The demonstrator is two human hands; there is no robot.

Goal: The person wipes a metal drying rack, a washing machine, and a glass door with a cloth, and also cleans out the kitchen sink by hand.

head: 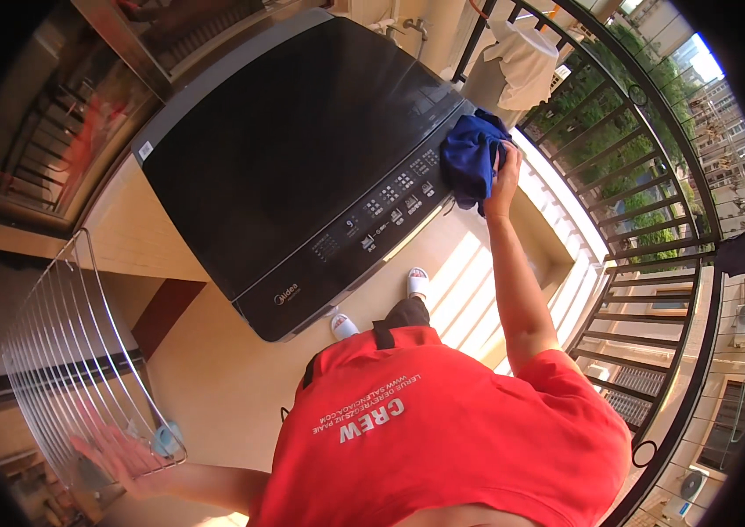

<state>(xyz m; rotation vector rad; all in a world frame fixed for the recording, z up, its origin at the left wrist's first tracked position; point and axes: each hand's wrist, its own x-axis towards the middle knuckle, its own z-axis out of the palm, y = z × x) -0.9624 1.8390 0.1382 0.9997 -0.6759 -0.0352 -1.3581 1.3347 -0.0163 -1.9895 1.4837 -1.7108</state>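
Note:
A crumpled dark blue cloth [470, 158] is held in my right hand [508, 172]. It rests on the right end of the control panel [385, 204] of a black Midea top-loading washing machine [300, 125]. The machine's dark lid is down. At lower left, my left hand [112, 454] is blurred, with its fingers stretched out and apart. It overlaps the lower end of a metal wire rack [92, 342], and I see no object in its grasp. How far the hand is from the wires is hard to judge.
A black metal railing [616, 257] curves along the right side. Beyond the machine's right corner, a pale cloth [522, 62] drapes over a container. A tap [416, 29] sticks out behind the machine. Glazed window frames [76, 112] stand left. My white slippers [418, 283] are by the machine's front.

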